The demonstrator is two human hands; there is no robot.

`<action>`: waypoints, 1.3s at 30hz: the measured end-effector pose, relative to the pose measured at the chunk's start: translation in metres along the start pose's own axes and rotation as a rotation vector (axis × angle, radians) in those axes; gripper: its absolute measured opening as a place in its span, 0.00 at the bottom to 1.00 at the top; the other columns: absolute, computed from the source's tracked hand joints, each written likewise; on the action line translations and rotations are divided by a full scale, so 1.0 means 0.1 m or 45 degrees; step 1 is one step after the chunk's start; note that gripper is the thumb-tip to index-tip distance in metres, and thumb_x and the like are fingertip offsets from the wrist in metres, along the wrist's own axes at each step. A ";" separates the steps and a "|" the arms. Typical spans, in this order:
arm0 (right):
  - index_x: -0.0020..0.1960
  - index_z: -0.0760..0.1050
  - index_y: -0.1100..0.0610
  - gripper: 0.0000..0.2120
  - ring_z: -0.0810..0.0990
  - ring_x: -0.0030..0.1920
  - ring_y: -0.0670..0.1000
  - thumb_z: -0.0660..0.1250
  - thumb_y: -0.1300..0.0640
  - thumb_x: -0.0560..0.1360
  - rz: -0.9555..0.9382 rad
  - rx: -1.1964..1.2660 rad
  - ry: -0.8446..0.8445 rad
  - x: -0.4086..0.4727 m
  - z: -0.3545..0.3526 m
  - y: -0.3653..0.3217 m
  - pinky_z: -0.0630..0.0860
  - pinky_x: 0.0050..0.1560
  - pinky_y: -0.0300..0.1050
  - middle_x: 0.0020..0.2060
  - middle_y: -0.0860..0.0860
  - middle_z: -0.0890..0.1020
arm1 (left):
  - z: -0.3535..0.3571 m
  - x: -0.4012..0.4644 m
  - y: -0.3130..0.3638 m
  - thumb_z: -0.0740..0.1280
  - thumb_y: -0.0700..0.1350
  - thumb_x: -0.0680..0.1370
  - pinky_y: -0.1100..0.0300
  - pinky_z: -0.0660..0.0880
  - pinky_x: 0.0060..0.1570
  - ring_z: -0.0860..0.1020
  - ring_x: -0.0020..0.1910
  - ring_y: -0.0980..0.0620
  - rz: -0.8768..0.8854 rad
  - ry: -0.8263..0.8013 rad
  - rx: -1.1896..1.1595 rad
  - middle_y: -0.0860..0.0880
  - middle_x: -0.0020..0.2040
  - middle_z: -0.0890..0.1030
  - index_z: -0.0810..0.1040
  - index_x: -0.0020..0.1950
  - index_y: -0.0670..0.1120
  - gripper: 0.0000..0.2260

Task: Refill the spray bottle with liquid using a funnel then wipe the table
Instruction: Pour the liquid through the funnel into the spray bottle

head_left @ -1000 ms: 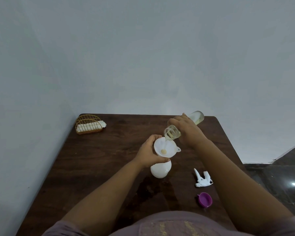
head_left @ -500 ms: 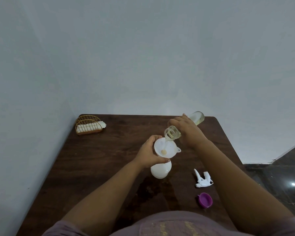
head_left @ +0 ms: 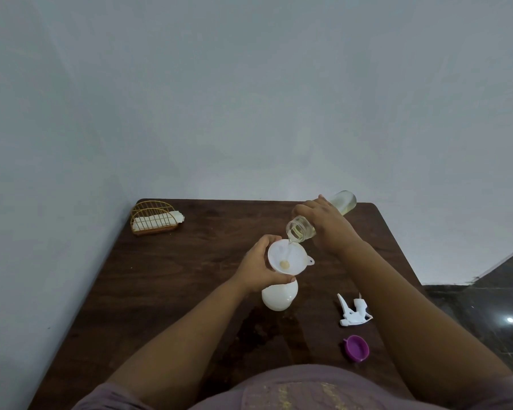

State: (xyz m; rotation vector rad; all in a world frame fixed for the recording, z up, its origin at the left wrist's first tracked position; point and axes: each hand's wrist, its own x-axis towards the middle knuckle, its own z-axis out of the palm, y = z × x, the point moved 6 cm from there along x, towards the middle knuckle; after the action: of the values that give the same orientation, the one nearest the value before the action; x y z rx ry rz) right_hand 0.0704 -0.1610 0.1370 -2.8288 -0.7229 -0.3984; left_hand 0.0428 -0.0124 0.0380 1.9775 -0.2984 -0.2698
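Head view: a dark wooden table [head_left: 172, 291] is seen against a pale wall. Near its middle a white spray bottle [head_left: 279, 295] is stood, and a white funnel [head_left: 288, 257] is set in its neck. The funnel is gripped by the left hand [head_left: 259, 264], whose fingers are curled around its rim. Above the funnel a clear bottle [head_left: 302, 227] is held tilted by the right hand [head_left: 329, 226], fingers wrapped around it, and a thin stream is poured into the funnel. Far left of the spray bottle a wire holder [head_left: 154, 217] with cloth is placed. Right of it a white trigger head [head_left: 354, 312] is laid, and nearer the person, a purple cap [head_left: 356, 348].
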 end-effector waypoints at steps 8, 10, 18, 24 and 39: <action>0.51 0.75 0.54 0.21 0.75 0.48 0.54 0.72 0.69 0.62 0.005 0.000 0.014 0.00 -0.02 -0.01 0.64 0.62 0.47 0.46 0.51 0.80 | 0.00 -0.01 0.01 0.81 0.48 0.63 0.50 0.78 0.59 0.75 0.60 0.51 0.003 -0.003 0.002 0.54 0.62 0.74 0.67 0.65 0.56 0.35; 0.51 0.75 0.55 0.21 0.74 0.48 0.54 0.71 0.70 0.61 0.007 -0.001 0.022 0.00 -0.03 -0.02 0.62 0.60 0.45 0.46 0.51 0.80 | 0.00 0.00 0.01 0.81 0.48 0.63 0.50 0.78 0.59 0.75 0.60 0.51 0.004 -0.003 0.005 0.54 0.62 0.74 0.68 0.65 0.56 0.35; 0.51 0.75 0.54 0.21 0.74 0.47 0.53 0.72 0.70 0.61 -0.002 0.004 0.020 0.00 -0.04 -0.02 0.64 0.61 0.47 0.45 0.51 0.79 | 0.00 0.01 0.00 0.81 0.49 0.62 0.50 0.78 0.59 0.75 0.60 0.51 0.007 -0.003 0.004 0.55 0.62 0.75 0.68 0.65 0.56 0.36; 0.51 0.75 0.55 0.21 0.74 0.47 0.54 0.71 0.70 0.61 -0.013 -0.006 0.021 0.00 -0.05 -0.05 0.64 0.60 0.46 0.46 0.51 0.80 | 0.01 0.01 0.00 0.81 0.51 0.62 0.50 0.78 0.59 0.75 0.60 0.51 0.004 -0.008 0.006 0.55 0.62 0.74 0.68 0.65 0.56 0.36; 0.52 0.75 0.55 0.21 0.76 0.49 0.55 0.72 0.69 0.62 -0.022 -0.042 0.001 0.01 -0.04 -0.06 0.65 0.62 0.49 0.47 0.52 0.81 | 0.02 0.02 -0.02 0.81 0.50 0.62 0.50 0.79 0.58 0.75 0.59 0.52 0.012 -0.006 0.009 0.56 0.61 0.74 0.68 0.65 0.57 0.35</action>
State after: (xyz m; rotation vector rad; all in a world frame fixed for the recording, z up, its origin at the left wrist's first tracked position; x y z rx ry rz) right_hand 0.0678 -0.1562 0.1418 -2.8552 -0.7478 -0.4181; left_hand 0.0439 -0.0135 0.0353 1.9825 -0.3119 -0.2675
